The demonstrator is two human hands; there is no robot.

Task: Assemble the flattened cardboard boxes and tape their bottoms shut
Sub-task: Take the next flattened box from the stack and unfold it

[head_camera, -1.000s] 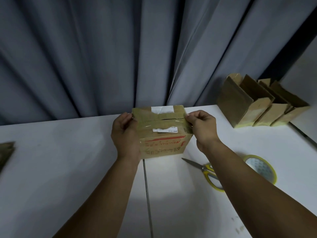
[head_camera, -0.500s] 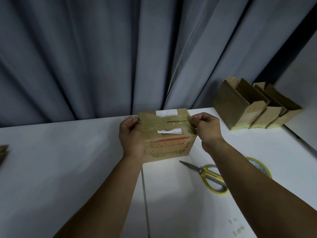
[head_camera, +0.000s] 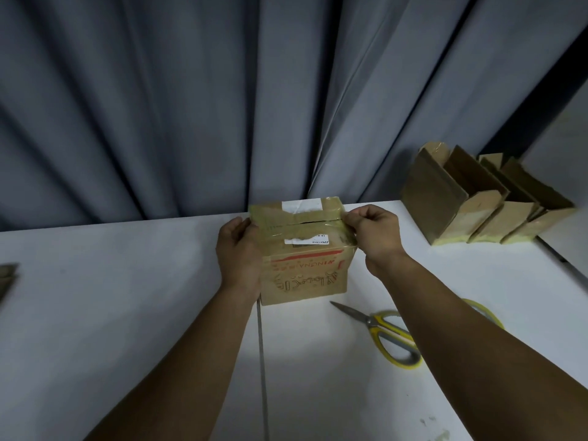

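Currently the box (head_camera: 304, 275) stands upside down on the counter (head_camera: 127, 313), near the far edge and in front of the curtain (head_camera: 159, 106), with its bottom flaps facing up. A strip of clear tape (head_camera: 280, 232) runs across the flap seam from left to right. The seam shows as a dark slit, so the flaps appear not fully butted together.

The left hand (head_camera: 238, 253) lies against the left wall of the box, fingers curled at the upper left edge, and steadies it. The right hand (head_camera: 374, 237) is at the upper right corner. Its fingers (head_camera: 358, 218) are curled and pinch the tape end, probably to fold it down over the right wall.

Judged step: pressing down the tape ends. This box looks nearly finished.

Possible faults from here:
- Pulling the end off line can wrinkle the tape or stick it to itself, which weakens the bond.
- Pressing down before the flaps close can seal the gap in, and the bottom may sag.
- A hard downward pull against a loose left-hand hold can tip or slide the light box.
- Thin tape can cling to the fingers and lift on release.

Scissors (head_camera: 386, 335) lie near the box, below the right forearm, where that arm could knock them. The roll (head_camera: 486, 313) is mostly hidden behind that forearm. Finished boxes (head_camera: 461, 211) stand at the far right, and flat cardboard (head_camera: 8, 275) lies at the left edge.
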